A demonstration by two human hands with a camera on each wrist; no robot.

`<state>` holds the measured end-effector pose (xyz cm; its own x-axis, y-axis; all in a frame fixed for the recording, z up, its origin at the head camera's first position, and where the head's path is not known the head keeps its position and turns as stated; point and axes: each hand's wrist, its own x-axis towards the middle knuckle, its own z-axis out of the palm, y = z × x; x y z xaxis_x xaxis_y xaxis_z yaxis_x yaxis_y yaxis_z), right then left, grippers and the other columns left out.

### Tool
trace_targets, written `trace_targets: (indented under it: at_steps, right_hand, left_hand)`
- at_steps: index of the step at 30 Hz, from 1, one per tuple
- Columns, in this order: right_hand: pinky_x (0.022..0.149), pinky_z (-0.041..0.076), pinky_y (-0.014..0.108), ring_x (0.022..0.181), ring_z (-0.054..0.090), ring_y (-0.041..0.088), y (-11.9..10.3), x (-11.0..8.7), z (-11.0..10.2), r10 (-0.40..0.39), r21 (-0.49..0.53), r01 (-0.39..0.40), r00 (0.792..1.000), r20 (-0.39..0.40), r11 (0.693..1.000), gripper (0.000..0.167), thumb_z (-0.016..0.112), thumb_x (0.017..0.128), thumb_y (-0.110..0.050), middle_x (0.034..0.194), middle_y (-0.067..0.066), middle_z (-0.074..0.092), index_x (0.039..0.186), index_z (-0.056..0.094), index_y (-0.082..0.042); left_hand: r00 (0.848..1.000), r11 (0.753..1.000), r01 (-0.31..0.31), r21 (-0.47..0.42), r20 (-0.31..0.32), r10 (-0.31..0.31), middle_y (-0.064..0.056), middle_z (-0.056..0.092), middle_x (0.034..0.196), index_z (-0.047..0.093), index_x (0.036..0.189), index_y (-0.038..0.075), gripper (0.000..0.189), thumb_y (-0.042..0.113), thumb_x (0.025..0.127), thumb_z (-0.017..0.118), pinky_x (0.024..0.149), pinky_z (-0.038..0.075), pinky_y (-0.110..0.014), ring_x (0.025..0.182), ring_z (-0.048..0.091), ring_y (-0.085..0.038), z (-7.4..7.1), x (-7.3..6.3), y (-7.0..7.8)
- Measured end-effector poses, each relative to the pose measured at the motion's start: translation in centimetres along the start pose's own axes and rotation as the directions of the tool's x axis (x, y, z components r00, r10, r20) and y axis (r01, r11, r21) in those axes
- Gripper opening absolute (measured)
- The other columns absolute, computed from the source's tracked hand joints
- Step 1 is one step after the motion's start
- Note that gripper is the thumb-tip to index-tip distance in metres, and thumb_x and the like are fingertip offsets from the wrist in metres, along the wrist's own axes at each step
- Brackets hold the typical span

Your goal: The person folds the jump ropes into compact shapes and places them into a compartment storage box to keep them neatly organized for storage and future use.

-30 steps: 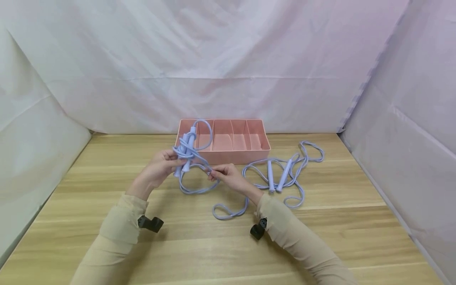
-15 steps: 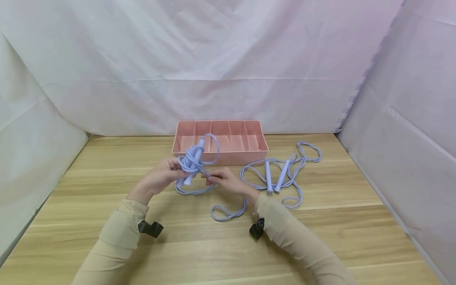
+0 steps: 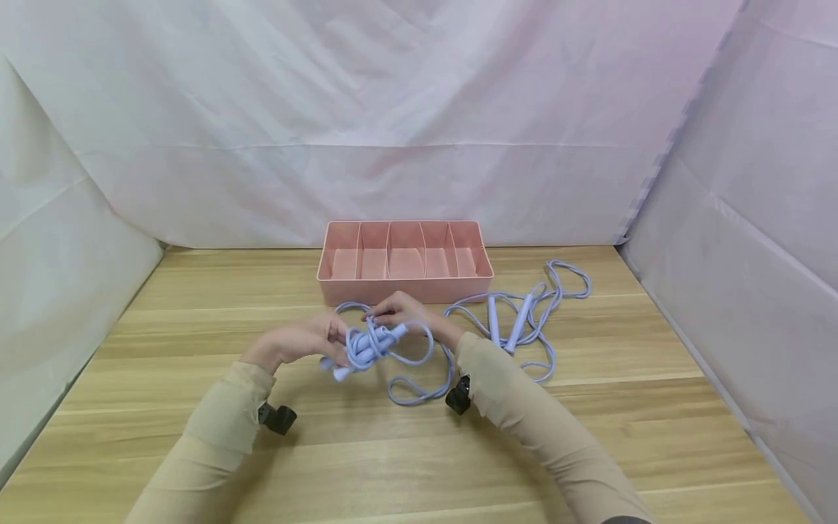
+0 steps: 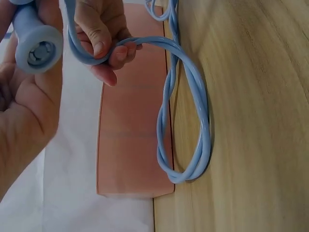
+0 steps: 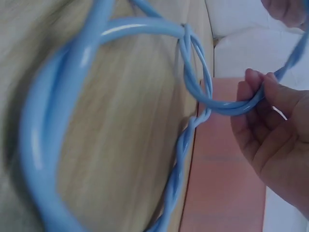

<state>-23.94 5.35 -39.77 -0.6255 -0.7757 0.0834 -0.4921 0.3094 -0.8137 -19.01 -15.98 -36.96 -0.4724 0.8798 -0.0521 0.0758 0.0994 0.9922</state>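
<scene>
My left hand (image 3: 302, 342) grips the two light-blue handles of a jump rope (image 3: 366, 348), with turns of its cord wound round them, in front of the pink box. In the left wrist view, the round end of one handle (image 4: 38, 52) shows at my left palm. My right hand (image 3: 407, 313) is just beyond the bundle. Its thumb and fingers pinch the doubled cord (image 5: 231, 107), as the right wrist view shows. A loop of that cord (image 4: 200, 116) hangs free in the left wrist view.
A pink box (image 3: 406, 291) with several compartments stands at the back of the wooden table (image 3: 366, 466). A second light-blue jump rope (image 3: 520, 324) lies loose right of my right hand, its cord in tangled loops. White cloth (image 3: 406, 124) closes off the back and sides.
The handle bundle has come down towards me and tipped over to the right. My right hand has carried the cord from the bundle's near right side up and over to its far side.
</scene>
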Motion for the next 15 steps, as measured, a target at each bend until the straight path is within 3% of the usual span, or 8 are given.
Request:
trace_targets:
  at_steps: [3, 6, 12, 15]
  right_hand:
    - [0.062, 0.049, 0.017, 0.075, 0.065, 0.020, -1.2, 0.2, 0.0, 0.066, -0.073, -0.066, 0.998, 0.000, 0.995, 0.020, 0.056, 0.086, 0.001, 0.095, 0.015, 0.068, 0.104, 0.063, 0.007]
    - [0.059, 0.049, 0.015, 0.072, 0.065, 0.018, -2.1, 0.3, 0.2, 0.122, -0.113, -0.124, 0.992, -0.030, 0.986, 0.019, 0.056, 0.086, -0.001, 0.087, 0.013, 0.069, 0.102, 0.065, 0.004]
    - [0.058, 0.050, 0.017, 0.068, 0.064, 0.016, -3.1, 0.6, 0.8, 0.176, -0.145, -0.195, 0.976, -0.131, 0.970, 0.015, 0.059, 0.085, -0.002, 0.078, 0.011, 0.069, 0.097, 0.067, 0.003]
    - [0.056, 0.049, 0.016, 0.064, 0.063, 0.014, -3.6, 0.8, 0.9, 0.173, -0.150, -0.202, 0.967, -0.189, 0.968, 0.014, 0.060, 0.085, -0.003, 0.077, 0.010, 0.069, 0.094, 0.068, 0.003]
  left_hand:
    - [0.995, 0.993, 0.095, 0.070, 0.017, -0.096, 0.006, 0.066, 0.069, 0.064, 0.085, -0.008, 0.012, -0.001, 0.076, 0.063, 0.046, 0.036, -0.014, 0.054, 0.051, 0.000, 0.1, 0.0, 0.1]
    - [0.980, 0.971, 0.200, 0.132, -0.016, -0.200, 0.008, 0.064, 0.065, 0.062, 0.083, -0.013, 0.017, 0.001, 0.074, 0.064, 0.047, 0.035, -0.013, 0.053, 0.049, 0.000, 0.2, -0.1, 0.3]
    - [0.940, 0.913, 0.339, 0.228, -0.124, -0.318, 0.006, 0.060, 0.060, 0.066, 0.073, -0.001, 0.002, -0.001, 0.072, 0.067, 0.049, 0.036, -0.015, 0.052, 0.048, -0.003, 0.8, -0.2, 0.9]
    - [0.922, 0.892, 0.378, 0.248, -0.193, -0.337, 0.005, 0.058, 0.058, 0.066, 0.070, -0.001, 0.001, -0.002, 0.071, 0.066, 0.049, 0.037, -0.017, 0.052, 0.047, -0.004, 1.2, -0.2, 1.3]
